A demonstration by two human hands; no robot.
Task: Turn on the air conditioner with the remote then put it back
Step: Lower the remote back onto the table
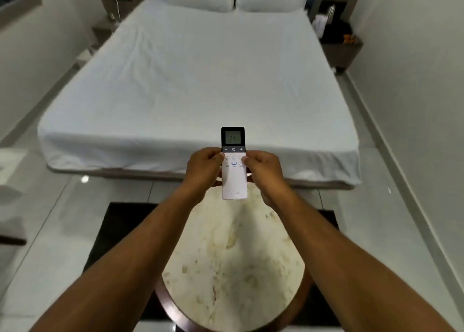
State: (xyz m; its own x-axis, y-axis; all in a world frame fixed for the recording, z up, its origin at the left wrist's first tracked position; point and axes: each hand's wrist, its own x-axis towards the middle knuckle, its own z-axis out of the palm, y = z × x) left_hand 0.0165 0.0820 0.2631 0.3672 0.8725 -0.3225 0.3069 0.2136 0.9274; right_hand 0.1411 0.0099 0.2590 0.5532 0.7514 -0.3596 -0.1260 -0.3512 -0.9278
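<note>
Remote (234,163) gripped in both hands, raised over the round table (233,261)
My left hand (206,167) and right hand (261,171) pinch its sides — thumbs by the buttons, screen reads 24, facing me — to press power, I'd say

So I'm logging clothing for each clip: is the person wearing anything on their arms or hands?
Nothing visible. Both forearms are bare as far as the frame shows, with no sleeves. The left hand and right hand have no gloves, and no watch, bracelet or rings can be seen.
</note>
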